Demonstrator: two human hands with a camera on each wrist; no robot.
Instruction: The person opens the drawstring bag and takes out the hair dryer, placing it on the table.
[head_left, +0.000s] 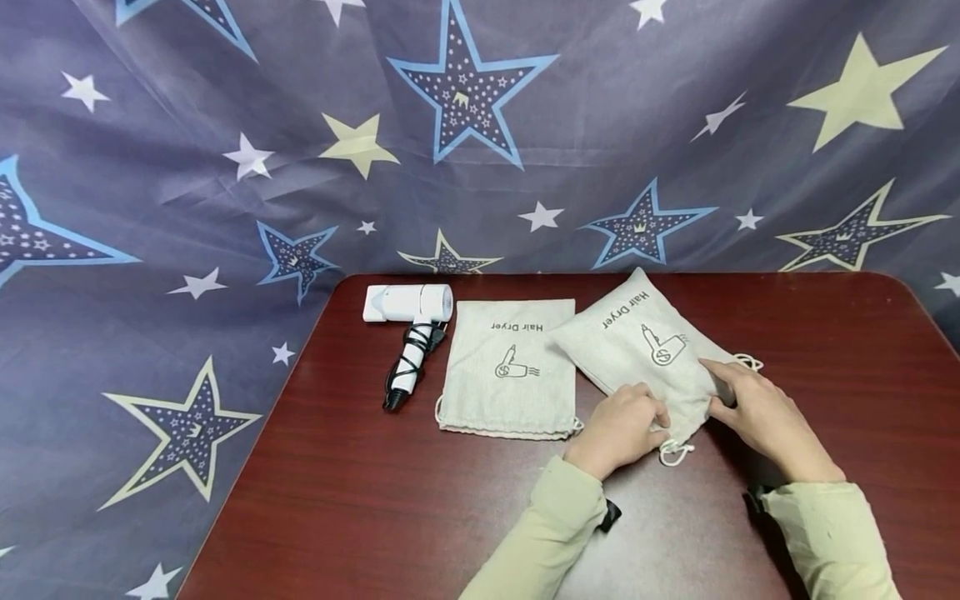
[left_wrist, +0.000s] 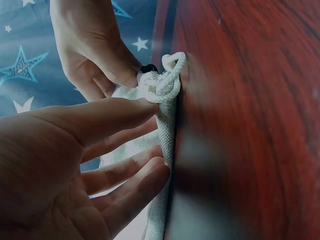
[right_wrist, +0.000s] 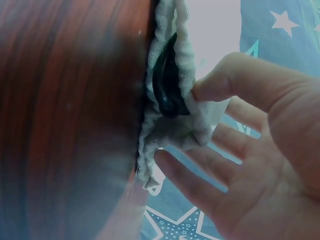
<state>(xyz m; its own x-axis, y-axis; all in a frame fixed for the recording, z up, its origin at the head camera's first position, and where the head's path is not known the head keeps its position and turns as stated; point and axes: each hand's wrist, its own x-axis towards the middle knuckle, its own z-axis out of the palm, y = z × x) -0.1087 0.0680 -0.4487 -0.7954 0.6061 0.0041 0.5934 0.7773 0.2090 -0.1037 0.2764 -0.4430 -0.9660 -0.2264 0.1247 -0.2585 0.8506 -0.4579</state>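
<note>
A cream cloth drawstring bag (head_left: 626, 325), printed "Hair Dryer", lies bulging and turned at an angle on the table. My left hand (head_left: 622, 425) touches its near left corner, thumb beside the white drawstring knot (left_wrist: 162, 85). My right hand (head_left: 765, 412) is at the bag's right side, the thumb on the rim of its mouth and the other fingers spread along the cloth. Through the gaping mouth a black curved thing (right_wrist: 170, 82) shows; the rest of the contents is hidden.
Left of this bag a second, flat cream bag (head_left: 510, 400) with the same print lies on the reddish-brown table (head_left: 360, 508). A white hair dryer (head_left: 408, 304), black cord wound round its handle, lies farther left. A star-patterned cloth (head_left: 525, 217) hangs behind.
</note>
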